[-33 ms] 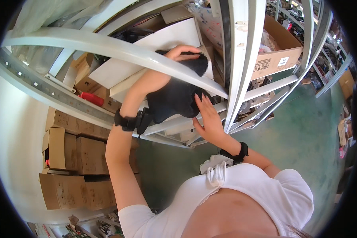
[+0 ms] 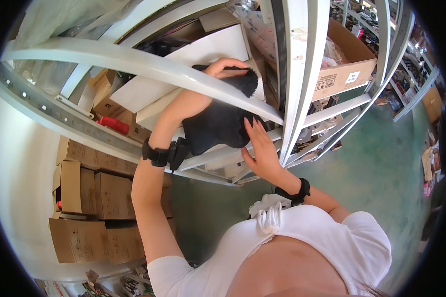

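A black cloth (image 2: 214,123) with a fuzzy, plush end (image 2: 248,83) hangs over the white shelf's inner edge, with a pale rail (image 2: 183,74) crossing in front of it. My left hand (image 2: 223,68) reaches over that rail, and its fingers curl round the fuzzy end. Lower down, my right hand (image 2: 260,147) lies against the cloth's right edge, fingers stretched out and thumb apart. Part of the cloth and my left palm are hidden by the rail. Both wrists wear black bands.
White cardboard boxes (image 2: 210,49) stand on the shelf behind the cloth. A red bottle-like object (image 2: 114,124) lies to the left. Brown cartons (image 2: 115,195) are stacked at the lower left. An upright post (image 2: 296,74) rises to the right, before an open carton (image 2: 344,76).
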A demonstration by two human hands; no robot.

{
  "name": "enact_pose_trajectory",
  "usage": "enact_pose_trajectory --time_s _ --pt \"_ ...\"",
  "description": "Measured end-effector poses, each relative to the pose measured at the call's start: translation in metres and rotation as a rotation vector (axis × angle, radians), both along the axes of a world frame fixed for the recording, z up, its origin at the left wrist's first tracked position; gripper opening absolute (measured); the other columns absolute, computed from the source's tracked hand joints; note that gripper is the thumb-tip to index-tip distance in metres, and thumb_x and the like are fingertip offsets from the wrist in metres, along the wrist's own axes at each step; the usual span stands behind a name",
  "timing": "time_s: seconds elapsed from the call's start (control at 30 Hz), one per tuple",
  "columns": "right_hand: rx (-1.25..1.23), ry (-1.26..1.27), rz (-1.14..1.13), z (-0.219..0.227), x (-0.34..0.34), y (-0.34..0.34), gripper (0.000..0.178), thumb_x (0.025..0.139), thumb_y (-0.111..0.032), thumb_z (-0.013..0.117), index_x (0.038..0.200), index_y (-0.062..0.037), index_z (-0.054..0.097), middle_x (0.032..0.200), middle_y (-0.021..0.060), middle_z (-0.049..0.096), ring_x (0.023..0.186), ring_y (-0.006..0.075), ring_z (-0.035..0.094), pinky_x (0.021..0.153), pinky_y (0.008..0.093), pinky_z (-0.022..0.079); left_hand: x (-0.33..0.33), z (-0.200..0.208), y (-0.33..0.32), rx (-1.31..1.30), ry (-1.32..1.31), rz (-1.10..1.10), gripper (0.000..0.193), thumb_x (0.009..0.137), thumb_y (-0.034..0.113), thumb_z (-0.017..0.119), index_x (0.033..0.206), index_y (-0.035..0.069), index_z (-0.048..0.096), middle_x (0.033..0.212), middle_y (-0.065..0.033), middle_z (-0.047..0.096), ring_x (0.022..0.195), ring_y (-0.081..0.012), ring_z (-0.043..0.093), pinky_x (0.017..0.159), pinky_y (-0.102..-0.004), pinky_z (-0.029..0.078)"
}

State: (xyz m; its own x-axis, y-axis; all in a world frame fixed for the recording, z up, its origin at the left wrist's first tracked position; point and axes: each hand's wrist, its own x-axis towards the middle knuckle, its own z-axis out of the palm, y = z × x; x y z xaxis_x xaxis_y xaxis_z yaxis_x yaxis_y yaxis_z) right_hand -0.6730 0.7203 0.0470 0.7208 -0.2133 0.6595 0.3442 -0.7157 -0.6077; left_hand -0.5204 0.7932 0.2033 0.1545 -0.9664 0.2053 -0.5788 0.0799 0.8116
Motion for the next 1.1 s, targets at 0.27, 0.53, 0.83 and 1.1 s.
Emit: enact_pose_trajectory --time_s 0.27,0.53,0.83,1.1 --pt "0.01 0.043 -0.068 -0.011 -0.003 -0.007 0.062 0.071 -0.006 0.056 0.126 0.0048 0.031 0.116 0.0259 0.044 0.114 0.0381 0.04 0.099 0.0431 0.029 0.0 0.008 -0.005 0.077 -0.334 -0.075 0.06 0.086 0.025 0.045 0.136 0.005 0.019 0.14 -0.0081 0.023 0.127 -0.0213 0.027 0.104 -0.032 0.021" --pt "0.068 0.019 -0.004 -0.016 0.005 0.002 0.065 0.071 -0.003 0.056 0.129 0.003 0.027 0.121 0.0297 0.038 0.117 0.0447 0.033 0.096 0.0424 0.03 -0.009 0.005 0.001 0.107 -0.239 0.021 0.046 0.085 0.008 0.042 0.13 0.006 0.033 0.132 -0.0095 0.037 0.124 -0.0213 0.032 0.102 -0.0301 0.024" --pt "-0.015 0.018 0.021 -0.012 0.01 0.001 0.067 0.069 -0.003 0.057 0.129 0.0024 0.027 0.122 0.0286 0.038 0.116 0.044 0.034 0.096 0.0429 0.03 -0.015 -0.041 0.087 -0.246 -0.746 0.714 0.031 0.082 0.001 0.047 0.113 0.003 0.051 0.111 -0.0139 0.053 0.103 -0.0279 0.05 0.09 -0.0331 0.037" --pt "-0.11 -0.097 0.085 0.015 0.031 0.027 0.06 0.071 -0.004 0.056 0.126 -0.0013 0.033 0.119 0.0261 0.041 0.114 0.0404 0.038 0.097 0.0436 0.032 0.011 -0.079 0.117 -0.579 -0.937 1.219 0.027 0.083 0.002 0.037 0.105 -0.001 0.053 0.107 -0.0137 0.053 0.102 -0.0311 0.046 0.09 -0.0366 0.033"
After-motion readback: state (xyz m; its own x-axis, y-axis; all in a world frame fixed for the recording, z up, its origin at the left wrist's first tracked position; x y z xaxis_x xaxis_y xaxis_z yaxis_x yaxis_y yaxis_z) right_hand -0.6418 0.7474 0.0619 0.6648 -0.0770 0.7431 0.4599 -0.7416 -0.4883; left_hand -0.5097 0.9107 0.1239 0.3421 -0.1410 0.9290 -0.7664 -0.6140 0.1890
